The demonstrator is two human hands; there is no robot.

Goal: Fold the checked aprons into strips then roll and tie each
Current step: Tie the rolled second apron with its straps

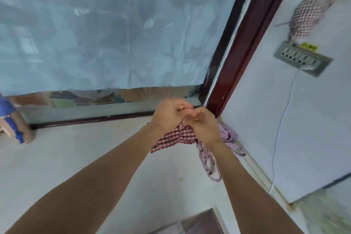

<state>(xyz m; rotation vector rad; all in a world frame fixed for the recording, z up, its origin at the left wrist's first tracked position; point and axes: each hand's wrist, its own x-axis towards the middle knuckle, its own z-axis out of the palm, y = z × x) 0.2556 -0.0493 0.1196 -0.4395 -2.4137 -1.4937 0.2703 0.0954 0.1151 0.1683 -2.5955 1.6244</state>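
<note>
Just right of the frame's centre, both my hands meet over the red-and-white checked cotton apron (177, 136), which is bunched up and held off the pale tabletop (76, 157). My left hand (168, 115) has its fingers curled down round the bundle's top; my right hand (204, 126) curls in against it from the other side, and the fingertips of both seem to be pinching something thin between them, probably a tie, though I cannot tell for certain. The apron's narrow checked strap (212, 165) hangs in a loose loop below my right wrist.

I judge the cloth light, soft and floppy: it will slump and unroll the moment my grip slackens, so one hand should clamp the body of the roll while the other works the tie near its end. The thin straps will tangle easily.

A second checked cloth bundle (309, 17) hangs on the pale wall at upper right, above a grey multi-socket power strip (302, 59) with a white cable (281, 129) trailing down. A dark red wooden frame (245, 47) edges a blue-tinted window (114, 24) just beyond my knuckles, leaving little room ahead. A blue and brown object (13, 121) sits at the left edge.
</note>
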